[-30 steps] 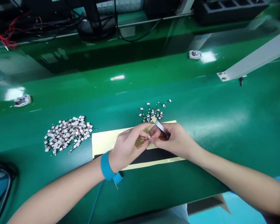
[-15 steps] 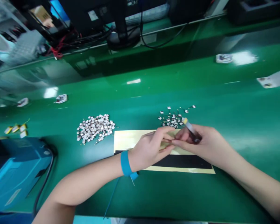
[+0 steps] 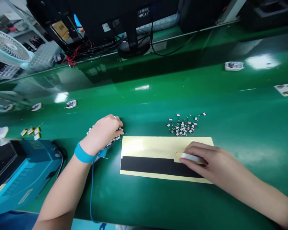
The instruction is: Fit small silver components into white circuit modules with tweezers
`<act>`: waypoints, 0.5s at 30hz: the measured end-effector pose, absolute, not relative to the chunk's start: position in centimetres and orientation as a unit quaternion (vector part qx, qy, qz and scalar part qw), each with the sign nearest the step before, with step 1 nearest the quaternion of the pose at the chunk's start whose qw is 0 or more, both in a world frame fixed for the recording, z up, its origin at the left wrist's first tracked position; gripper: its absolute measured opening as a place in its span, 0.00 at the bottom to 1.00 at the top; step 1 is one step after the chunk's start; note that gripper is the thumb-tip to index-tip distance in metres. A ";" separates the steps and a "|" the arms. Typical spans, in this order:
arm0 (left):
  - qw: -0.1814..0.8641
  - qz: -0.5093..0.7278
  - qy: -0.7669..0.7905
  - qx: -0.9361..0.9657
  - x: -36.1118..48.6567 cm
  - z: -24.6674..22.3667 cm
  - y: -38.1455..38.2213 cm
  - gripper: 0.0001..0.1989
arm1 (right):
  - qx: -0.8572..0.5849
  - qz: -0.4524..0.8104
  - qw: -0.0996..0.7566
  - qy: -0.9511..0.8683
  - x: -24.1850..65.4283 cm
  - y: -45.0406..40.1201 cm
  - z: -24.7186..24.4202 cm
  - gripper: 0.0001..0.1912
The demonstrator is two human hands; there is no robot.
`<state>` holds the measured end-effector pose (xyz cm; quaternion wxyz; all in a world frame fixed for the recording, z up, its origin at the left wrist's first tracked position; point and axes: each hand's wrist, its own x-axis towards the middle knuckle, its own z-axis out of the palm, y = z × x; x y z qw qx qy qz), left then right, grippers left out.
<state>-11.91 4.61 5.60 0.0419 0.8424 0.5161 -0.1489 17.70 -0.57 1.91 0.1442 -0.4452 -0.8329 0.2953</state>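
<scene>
Left hand (image 3: 103, 132) over left pile of small parts (image 3: 116, 139), thumb and fingers curled at its right side; cannot tell if one is gripped. Right hand (image 3: 206, 159) closed round a slim pale strip with a yellow end (image 3: 190, 157), above the yellow sheet (image 3: 146, 145). Black band (image 3: 146, 163) runs along sheet. Second pile (image 3: 182, 127) just beyond sheet's far edge. Green surface (image 3: 139, 198) stretches from sheet's near edge toward the person.
</scene>
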 end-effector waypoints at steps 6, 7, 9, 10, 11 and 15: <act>0.006 -0.166 0.509 0.845 -10.7 5.6 4.3 0.08 | -0.434 0.305 0.146 -0.835 17.2 -0.9 2.0 0.05; 0.009 -0.159 0.507 0.847 -10.7 5.6 4.3 0.07 | -0.434 0.301 0.148 -0.836 17.2 -0.9 2.0 0.05; 0.024 -0.137 0.512 0.848 -10.7 5.6 4.5 0.06 | -0.428 0.294 0.149 -0.841 17.2 -1.0 1.8 0.05; 0.040 -0.119 0.517 0.847 -10.6 5.6 4.5 0.06 | -0.423 0.288 0.148 -0.846 17.2 -1.1 1.7 0.05; 0.063 -0.095 0.522 0.845 -10.4 5.5 4.5 0.05 | -0.417 0.276 0.146 -0.854 17.1 -1.2 1.6 0.04; 0.221 0.149 0.509 0.818 -8.1 4.8 3.2 0.05 | -0.379 0.151 0.109 -0.907 16.7 -2.1 1.2 0.06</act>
